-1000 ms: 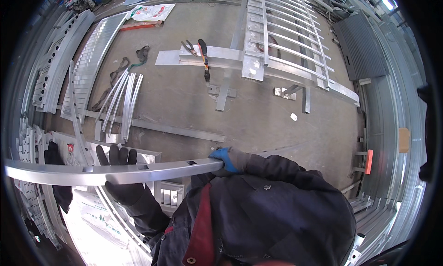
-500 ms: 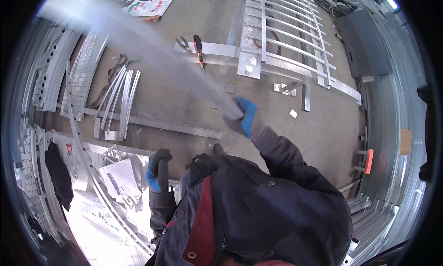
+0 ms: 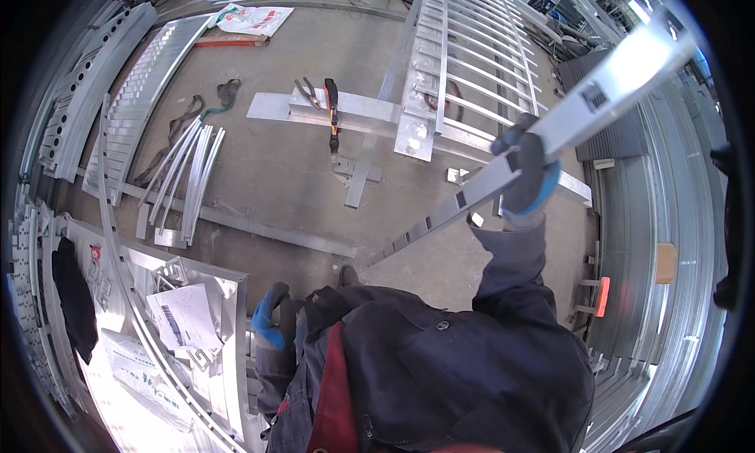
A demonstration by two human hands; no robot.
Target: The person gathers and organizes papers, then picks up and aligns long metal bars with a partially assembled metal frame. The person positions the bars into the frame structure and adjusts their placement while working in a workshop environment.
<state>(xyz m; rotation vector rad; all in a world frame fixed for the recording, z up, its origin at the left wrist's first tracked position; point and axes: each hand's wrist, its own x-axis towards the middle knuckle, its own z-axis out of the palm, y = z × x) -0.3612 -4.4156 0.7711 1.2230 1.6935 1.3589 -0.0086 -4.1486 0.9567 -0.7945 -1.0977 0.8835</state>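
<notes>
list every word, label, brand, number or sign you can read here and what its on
No text is readable.
White sack: red and green print, too small to read.
Paper sheet on the bench: dark print, too small.
Plastic wrap on the bench: green print, too small and faint.
Slotted metal bar in the right hand: no writing visible.

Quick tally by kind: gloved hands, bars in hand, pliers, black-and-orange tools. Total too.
Gloved hands: 2 (left hand, right hand)
Slotted silver bar, in the right hand: 1
Pliers: 1
Black-and-orange tool: 1
Total: 5
</notes>
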